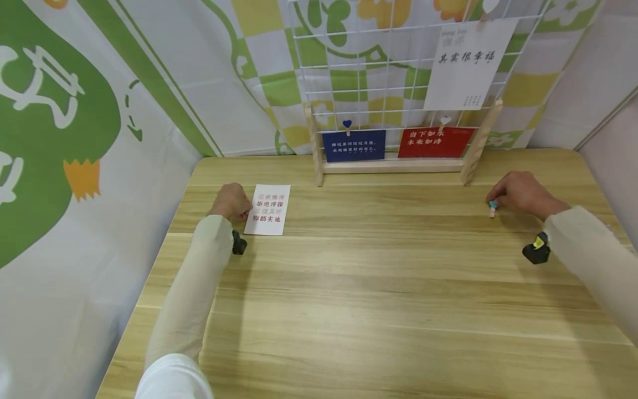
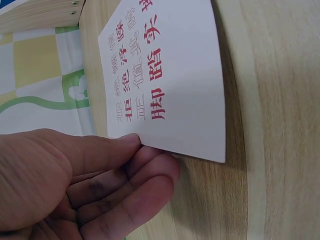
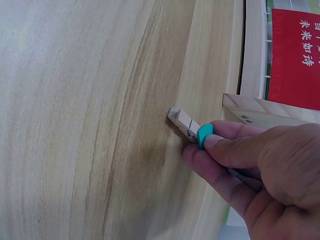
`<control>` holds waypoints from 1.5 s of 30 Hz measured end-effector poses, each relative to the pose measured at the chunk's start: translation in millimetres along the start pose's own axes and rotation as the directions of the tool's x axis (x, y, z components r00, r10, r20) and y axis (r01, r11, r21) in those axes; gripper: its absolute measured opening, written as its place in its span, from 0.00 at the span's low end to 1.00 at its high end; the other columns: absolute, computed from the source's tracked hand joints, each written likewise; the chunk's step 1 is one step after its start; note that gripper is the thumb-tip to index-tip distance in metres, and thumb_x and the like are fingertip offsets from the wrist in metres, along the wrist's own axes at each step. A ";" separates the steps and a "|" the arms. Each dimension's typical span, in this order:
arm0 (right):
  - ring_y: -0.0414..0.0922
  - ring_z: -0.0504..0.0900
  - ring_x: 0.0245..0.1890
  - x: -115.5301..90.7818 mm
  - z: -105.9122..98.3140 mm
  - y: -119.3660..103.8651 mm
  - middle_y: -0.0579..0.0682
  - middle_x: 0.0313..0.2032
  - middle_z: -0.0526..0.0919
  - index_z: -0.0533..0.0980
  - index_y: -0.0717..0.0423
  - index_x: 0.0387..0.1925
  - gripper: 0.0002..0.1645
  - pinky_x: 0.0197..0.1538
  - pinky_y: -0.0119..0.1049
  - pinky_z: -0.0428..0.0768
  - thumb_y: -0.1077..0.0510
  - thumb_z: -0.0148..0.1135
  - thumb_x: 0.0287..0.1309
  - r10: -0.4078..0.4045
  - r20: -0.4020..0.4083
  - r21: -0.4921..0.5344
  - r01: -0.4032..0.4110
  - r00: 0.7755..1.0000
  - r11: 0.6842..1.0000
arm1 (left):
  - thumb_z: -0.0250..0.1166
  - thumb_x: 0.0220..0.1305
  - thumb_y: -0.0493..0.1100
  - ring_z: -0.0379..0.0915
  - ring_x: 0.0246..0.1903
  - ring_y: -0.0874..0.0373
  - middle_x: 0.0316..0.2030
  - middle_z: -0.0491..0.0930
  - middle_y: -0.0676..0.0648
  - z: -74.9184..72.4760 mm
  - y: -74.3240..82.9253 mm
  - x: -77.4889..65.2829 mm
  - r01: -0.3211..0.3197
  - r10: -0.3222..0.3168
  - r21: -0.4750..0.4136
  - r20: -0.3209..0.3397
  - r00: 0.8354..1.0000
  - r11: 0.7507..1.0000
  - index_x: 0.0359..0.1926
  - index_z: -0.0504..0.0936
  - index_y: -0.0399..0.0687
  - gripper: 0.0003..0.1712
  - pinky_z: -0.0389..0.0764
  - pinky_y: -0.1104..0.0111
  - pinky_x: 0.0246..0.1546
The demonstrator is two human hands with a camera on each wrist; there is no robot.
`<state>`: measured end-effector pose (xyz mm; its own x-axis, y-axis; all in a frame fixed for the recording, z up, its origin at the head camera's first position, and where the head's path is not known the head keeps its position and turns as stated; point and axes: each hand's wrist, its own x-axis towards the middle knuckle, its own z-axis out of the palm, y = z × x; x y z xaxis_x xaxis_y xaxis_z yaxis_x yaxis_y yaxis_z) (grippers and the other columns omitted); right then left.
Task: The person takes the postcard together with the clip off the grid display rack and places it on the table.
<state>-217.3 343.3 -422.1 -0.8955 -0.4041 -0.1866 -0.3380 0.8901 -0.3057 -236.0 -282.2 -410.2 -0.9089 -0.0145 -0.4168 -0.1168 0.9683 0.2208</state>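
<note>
At the table's left side my left hand (image 1: 231,201) pinches a white card (image 1: 269,209) by its left edge. Red and outlined characters are printed on this card, and in the left wrist view its near edge (image 2: 200,156) is raised off the wood, thumb on top and fingers beneath. Over at the right, my right hand (image 1: 523,194) holds a small wooden clothespin (image 1: 492,211) between thumb and fingers. A teal ornament (image 3: 204,135) sits at the gripped end of the clothespin, whose wooden tip (image 3: 175,114) points away from the hand.
A white wire grid (image 1: 359,83) on a wooden stand (image 1: 394,166) is at the table's back. Clipped to it are a blue card (image 1: 355,146), a red card (image 1: 433,143) and a larger white sheet (image 1: 468,66). Patterned cloth (image 1: 164,77) hangs behind the table (image 1: 369,288).
</note>
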 end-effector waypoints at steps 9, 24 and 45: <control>0.66 0.81 0.46 -1.2 0.8 -1.1 0.64 0.38 0.87 0.86 0.63 0.33 0.06 0.51 0.60 0.77 0.69 0.66 0.53 0.022 -0.019 0.002 -0.022 1.000 1.000 | 0.59 0.61 0.34 0.75 0.15 0.62 0.16 0.83 0.45 1.1 1.8 -0.8 0.003 -0.003 -0.002 -0.007 1.000 1.000 0.23 0.83 0.34 0.11 0.72 0.77 0.19; 0.66 0.82 0.46 -8.2 8.6 -0.7 0.64 0.38 0.87 0.86 0.63 0.32 0.06 0.51 0.61 0.76 0.70 0.65 0.54 0.016 -0.104 0.004 -0.015 0.994 1.000 | 0.59 0.61 0.32 0.74 0.15 0.61 0.16 0.80 0.46 2.6 5.4 0.4 0.083 -0.083 -0.054 0.003 0.997 0.995 0.24 0.79 0.35 0.10 0.71 0.76 0.16; 0.67 0.81 0.46 -8.2 7.7 -4.5 0.64 0.38 0.87 0.86 0.63 0.32 0.08 0.54 0.63 0.73 0.70 0.62 0.56 0.027 -0.120 -0.010 -0.029 0.992 1.000 | 0.58 0.57 0.29 0.69 0.13 0.61 0.14 0.78 0.46 3.6 6.0 0.8 0.110 -0.110 -0.044 0.004 0.994 0.993 0.24 0.80 0.34 0.07 0.71 0.74 0.15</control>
<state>-206.2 341.1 -426.4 -0.9326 -0.3517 -0.0815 -0.3152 0.9033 -0.2911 -235.9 -275.6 -412.4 -0.8887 -0.1202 -0.4425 -0.2338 0.9489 0.2118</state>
